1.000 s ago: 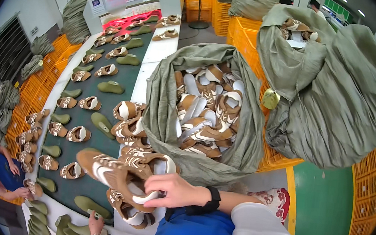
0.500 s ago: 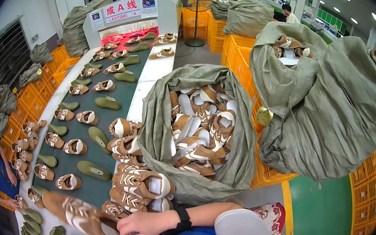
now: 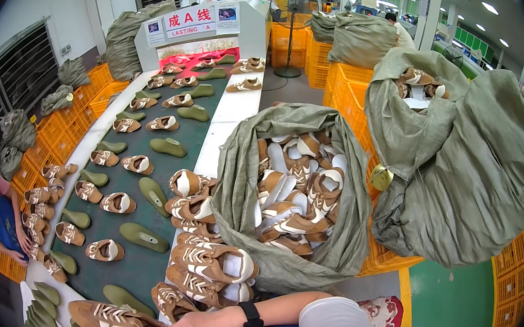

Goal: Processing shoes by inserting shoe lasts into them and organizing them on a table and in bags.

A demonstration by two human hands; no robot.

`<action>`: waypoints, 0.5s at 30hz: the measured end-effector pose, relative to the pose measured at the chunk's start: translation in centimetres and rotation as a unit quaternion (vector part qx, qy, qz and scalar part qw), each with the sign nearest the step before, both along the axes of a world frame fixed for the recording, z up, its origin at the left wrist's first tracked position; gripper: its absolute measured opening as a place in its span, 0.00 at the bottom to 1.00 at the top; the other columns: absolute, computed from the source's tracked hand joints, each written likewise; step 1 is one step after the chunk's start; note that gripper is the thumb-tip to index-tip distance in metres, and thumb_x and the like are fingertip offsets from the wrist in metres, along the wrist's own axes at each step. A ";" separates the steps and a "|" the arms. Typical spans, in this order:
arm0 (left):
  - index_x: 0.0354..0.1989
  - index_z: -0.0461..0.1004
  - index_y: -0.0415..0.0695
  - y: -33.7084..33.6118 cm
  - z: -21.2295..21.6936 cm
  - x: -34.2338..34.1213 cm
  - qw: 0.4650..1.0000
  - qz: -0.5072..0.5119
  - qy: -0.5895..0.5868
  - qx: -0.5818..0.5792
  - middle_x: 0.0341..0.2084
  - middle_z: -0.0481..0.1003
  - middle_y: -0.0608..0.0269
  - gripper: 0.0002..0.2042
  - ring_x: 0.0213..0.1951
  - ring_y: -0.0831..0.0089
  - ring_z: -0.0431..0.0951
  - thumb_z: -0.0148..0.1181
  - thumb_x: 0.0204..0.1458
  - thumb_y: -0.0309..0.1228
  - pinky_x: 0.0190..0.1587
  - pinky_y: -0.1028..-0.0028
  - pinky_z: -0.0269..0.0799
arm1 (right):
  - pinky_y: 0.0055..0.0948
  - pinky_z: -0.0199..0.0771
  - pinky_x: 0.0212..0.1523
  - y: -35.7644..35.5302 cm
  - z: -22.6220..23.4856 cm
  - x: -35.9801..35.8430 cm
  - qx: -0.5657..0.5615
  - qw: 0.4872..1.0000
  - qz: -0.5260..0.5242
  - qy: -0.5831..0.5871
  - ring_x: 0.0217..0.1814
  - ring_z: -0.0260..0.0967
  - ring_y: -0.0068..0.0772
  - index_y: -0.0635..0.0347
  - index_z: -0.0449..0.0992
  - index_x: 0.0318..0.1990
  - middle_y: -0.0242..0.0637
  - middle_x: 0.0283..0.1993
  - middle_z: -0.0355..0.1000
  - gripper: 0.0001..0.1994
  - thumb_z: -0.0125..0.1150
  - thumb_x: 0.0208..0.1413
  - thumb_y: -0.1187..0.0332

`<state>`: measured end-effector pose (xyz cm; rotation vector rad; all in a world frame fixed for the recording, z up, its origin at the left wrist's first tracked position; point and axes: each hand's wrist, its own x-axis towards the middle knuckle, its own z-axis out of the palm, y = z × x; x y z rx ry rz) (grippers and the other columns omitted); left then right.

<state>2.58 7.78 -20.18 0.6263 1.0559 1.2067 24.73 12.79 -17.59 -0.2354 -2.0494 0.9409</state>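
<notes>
At the bottom edge, my right hand [image 3: 208, 326], with a black band on its wrist, has its fingers curled at the heel end of a brown and white sneaker [image 3: 117, 325]. The sneaker's toe points left, and the frame cuts off its lower part. My left hand does not show. Right beside my right hand are stacked brown sneakers [image 3: 209, 259] on the white ledge [image 3: 236, 114] of the belt. A green shoe last [image 3: 127, 298] lies just beyond the held sneaker. More sneakers and lasts stand in rows on the dark green belt [image 3: 129, 226].
A large grey-green sack [image 3: 301, 276] full of sneakers stands right of the belt. Further sacks [image 3: 462, 167] rest on orange crates [image 3: 347, 86]. At the left, a co-worker [image 3: 1, 211] reaches to sneakers on the far ledge. A standing fan [image 3: 290, 37] is at the back.
The held sneaker has come down toward the lower edge, with my right hand still at its heel. The whole view has shifted slightly. The co-worker's hand has drawn back from the near sneakers.
</notes>
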 end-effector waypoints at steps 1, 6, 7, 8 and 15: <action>0.64 0.49 0.44 0.4 1.9 1.9 1.000 0.004 -0.015 0.000 0.60 0.54 0.54 0.28 0.58 0.64 0.61 0.46 0.58 0.41 0.56 0.64 0.62 | 0.37 0.69 0.33 0.1 0.0 0.1 -0.013 1.000 -0.017 0.003 0.35 0.69 0.47 0.61 0.73 0.32 0.44 0.32 0.71 0.07 0.60 0.49 0.68; 0.66 0.39 0.45 1.9 0.3 3.3 0.959 0.095 0.213 0.158 0.63 0.45 0.46 0.39 0.61 0.52 0.54 0.59 0.51 0.38 0.57 0.55 0.58 | 0.38 0.67 0.29 0.6 -1.0 0.1 0.016 0.987 -0.154 -0.035 0.31 0.67 0.46 0.61 0.68 0.32 0.40 0.32 0.65 0.12 0.63 0.42 0.69; 0.65 0.41 0.45 1.8 1.0 3.5 0.911 0.068 0.332 0.233 0.62 0.46 0.45 0.41 0.61 0.52 0.54 0.62 0.47 0.37 0.57 0.54 0.58 | 0.38 0.67 0.28 0.7 -0.9 0.2 0.020 0.984 -0.170 -0.057 0.31 0.67 0.46 0.61 0.67 0.32 0.40 0.32 0.65 0.12 0.62 0.42 0.68; 0.65 0.42 0.44 1.7 2.2 3.9 0.843 0.042 0.444 0.302 0.62 0.46 0.45 0.43 0.61 0.52 0.54 0.65 0.44 0.36 0.57 0.54 0.58 | 0.37 0.67 0.27 0.9 -0.8 0.1 0.031 0.984 -0.165 -0.057 0.30 0.67 0.45 0.61 0.67 0.33 0.40 0.32 0.64 0.11 0.61 0.43 0.68; 0.51 0.60 0.40 2.3 0.9 3.9 0.669 0.080 0.553 0.491 0.53 0.63 0.42 0.29 0.52 0.54 0.68 0.66 0.40 0.31 0.50 0.66 0.65 | 0.32 0.68 0.21 1.1 -0.5 -2.3 0.108 0.979 -0.139 -0.102 0.26 0.68 0.38 0.56 0.68 0.32 0.35 0.29 0.64 0.10 0.58 0.49 0.62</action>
